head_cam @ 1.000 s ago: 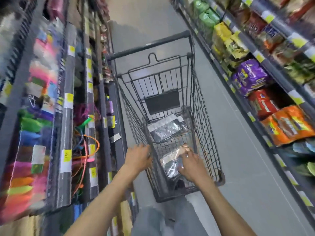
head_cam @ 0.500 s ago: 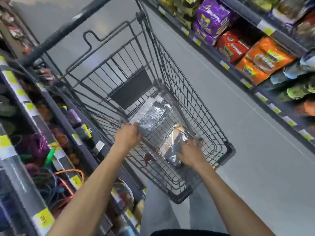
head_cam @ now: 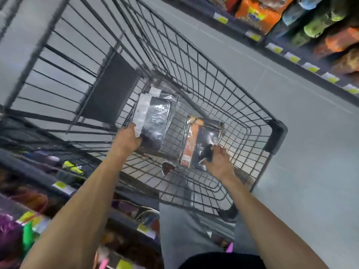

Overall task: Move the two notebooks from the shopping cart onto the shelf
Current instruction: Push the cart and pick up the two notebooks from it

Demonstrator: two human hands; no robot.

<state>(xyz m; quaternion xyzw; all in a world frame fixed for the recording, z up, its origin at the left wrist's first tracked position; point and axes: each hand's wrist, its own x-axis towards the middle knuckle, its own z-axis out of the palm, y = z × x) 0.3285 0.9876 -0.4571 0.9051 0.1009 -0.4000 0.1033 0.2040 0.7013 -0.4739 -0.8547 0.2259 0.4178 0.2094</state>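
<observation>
Two plastic-wrapped notebooks lie inside the black wire shopping cart [head_cam: 275,133]. The dark notebook with a white strip [head_cam: 155,115] is on the left; my left hand [head_cam: 127,140] grips its near corner. The notebook with an orange strip [head_cam: 202,140] sits to the right, and my right hand [head_cam: 218,160] pinches its near edge. Both hands reach down into the cart basket. The shelf [head_cam: 62,186] with yellow price tags runs along the left.
The cart's folded child-seat flap [head_cam: 108,90] stands at the far end. A shelf of orange and green snack bags [head_cam: 303,22] lines the right side of the aisle. Grey floor [head_cam: 301,152] lies to the right of the cart.
My head has tipped down and closer over the cart. My left hand went from the cart's rim to the dark notebook's corner. My right hand stays on the orange-strip notebook.
</observation>
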